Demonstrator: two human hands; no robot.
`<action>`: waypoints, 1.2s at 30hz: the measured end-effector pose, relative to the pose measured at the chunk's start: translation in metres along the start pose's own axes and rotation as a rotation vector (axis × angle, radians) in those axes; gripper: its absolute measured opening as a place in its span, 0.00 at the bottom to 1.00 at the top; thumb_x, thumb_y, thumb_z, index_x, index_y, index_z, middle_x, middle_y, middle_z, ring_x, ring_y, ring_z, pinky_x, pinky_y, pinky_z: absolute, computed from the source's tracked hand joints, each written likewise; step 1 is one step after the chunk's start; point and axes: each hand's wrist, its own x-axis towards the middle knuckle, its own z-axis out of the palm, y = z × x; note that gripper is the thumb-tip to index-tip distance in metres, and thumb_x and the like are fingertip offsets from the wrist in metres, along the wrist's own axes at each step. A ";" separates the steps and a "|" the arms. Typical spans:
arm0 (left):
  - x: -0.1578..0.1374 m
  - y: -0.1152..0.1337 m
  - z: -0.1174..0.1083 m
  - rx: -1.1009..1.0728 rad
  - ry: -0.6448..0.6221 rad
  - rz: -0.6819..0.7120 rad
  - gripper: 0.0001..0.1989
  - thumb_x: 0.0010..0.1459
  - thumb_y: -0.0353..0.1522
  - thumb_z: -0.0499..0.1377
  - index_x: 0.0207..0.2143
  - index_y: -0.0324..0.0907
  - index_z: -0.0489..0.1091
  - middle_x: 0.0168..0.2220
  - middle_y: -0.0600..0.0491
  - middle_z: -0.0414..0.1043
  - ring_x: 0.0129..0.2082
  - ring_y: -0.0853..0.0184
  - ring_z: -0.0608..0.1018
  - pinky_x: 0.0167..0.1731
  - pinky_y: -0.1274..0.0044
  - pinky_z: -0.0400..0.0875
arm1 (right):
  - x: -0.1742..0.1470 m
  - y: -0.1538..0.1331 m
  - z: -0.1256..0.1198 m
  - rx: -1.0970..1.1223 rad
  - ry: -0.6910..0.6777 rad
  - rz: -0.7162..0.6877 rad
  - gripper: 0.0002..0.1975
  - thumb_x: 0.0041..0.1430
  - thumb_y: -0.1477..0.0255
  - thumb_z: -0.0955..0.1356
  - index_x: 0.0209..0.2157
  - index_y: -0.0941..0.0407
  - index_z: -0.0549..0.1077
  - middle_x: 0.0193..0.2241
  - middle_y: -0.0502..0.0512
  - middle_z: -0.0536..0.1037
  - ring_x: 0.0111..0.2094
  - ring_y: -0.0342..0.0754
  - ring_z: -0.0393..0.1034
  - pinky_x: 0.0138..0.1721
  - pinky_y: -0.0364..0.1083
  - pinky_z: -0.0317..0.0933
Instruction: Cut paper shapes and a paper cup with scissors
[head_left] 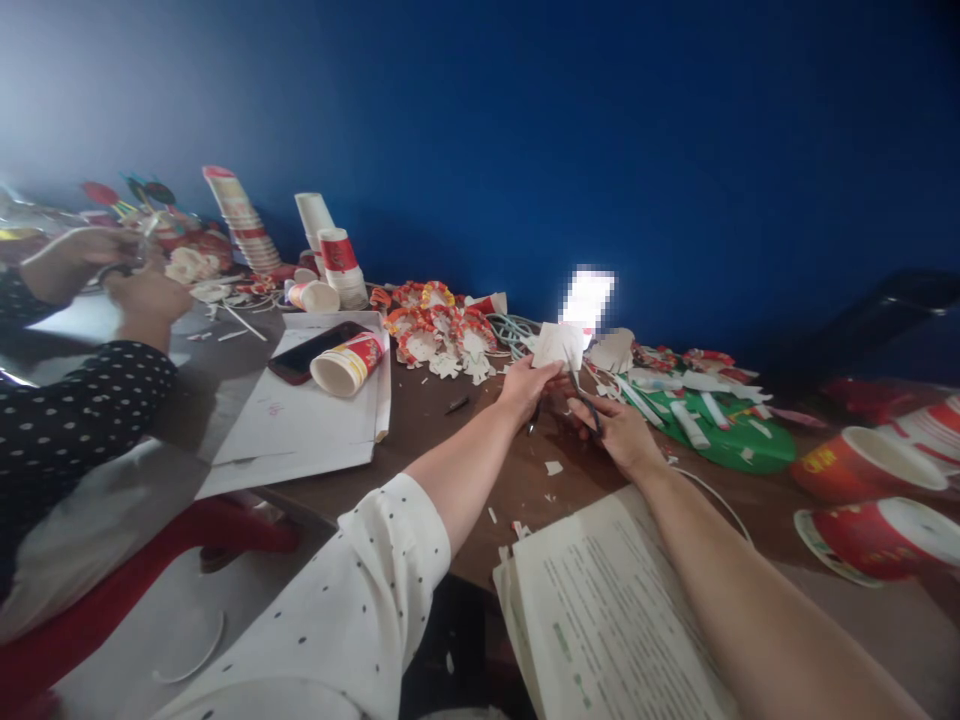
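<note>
My left hand point(529, 384) is closed on a small piece of white paper point(557, 345), with the thumb on its near face. Scissors point(588, 406) with dark handles are gripped in my right hand point(616, 432). Their blades meet the lower right edge of the paper; whether they are cutting I cannot tell. Behind the paper a bright, blurred-out screen point(589, 300) leans at the blue wall. Small paper scraps point(553, 468) lie on the brown table below my hands.
At left, a co-worker's hands point(146, 285) hold scissors. Paper cups point(346, 362) lie and stand in stacks; a phone point(315, 350) rests on white sheets point(292, 430). Red-and-white cut-outs point(439, 325), a green disc point(739, 440), red cups point(874, 535) and printed papers point(611, 600) surround my arms.
</note>
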 end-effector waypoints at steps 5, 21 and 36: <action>-0.001 0.000 0.000 0.014 -0.020 0.007 0.07 0.46 0.22 0.66 0.30 0.36 0.73 0.25 0.52 0.75 0.24 0.71 0.76 0.39 0.72 0.74 | -0.003 -0.007 0.000 -0.020 0.011 0.018 0.29 0.46 0.48 0.72 0.40 0.58 0.82 0.19 0.50 0.72 0.20 0.43 0.62 0.22 0.43 0.58; -0.002 0.002 0.000 0.011 -0.016 0.003 0.08 0.46 0.22 0.65 0.31 0.35 0.72 0.26 0.52 0.75 0.23 0.72 0.76 0.34 0.76 0.74 | 0.004 0.010 -0.002 0.083 -0.023 -0.016 0.24 0.47 0.51 0.73 0.36 0.57 0.81 0.21 0.49 0.72 0.20 0.41 0.62 0.20 0.42 0.53; -0.004 0.003 0.000 0.022 -0.017 -0.005 0.09 0.46 0.22 0.66 0.31 0.35 0.72 0.25 0.52 0.75 0.23 0.72 0.75 0.35 0.74 0.75 | 0.007 0.016 -0.002 0.043 -0.001 -0.054 0.23 0.49 0.52 0.73 0.39 0.56 0.82 0.19 0.48 0.71 0.20 0.41 0.61 0.21 0.43 0.53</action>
